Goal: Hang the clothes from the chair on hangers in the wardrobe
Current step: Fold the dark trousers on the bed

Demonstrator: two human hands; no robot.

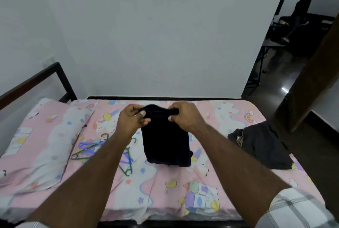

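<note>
Folded black garment upright above bed, plastic hangers just beside

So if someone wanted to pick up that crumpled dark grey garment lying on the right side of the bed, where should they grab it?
Probably at the raised, bunched fold near the top of the crumpled dark grey garment, coming from above. It lies in a loose heap on the pink patterned bedsheet, so that ridge gives fingers something to pinch. Both hands are busy now, holding the folded black garment.
</note>
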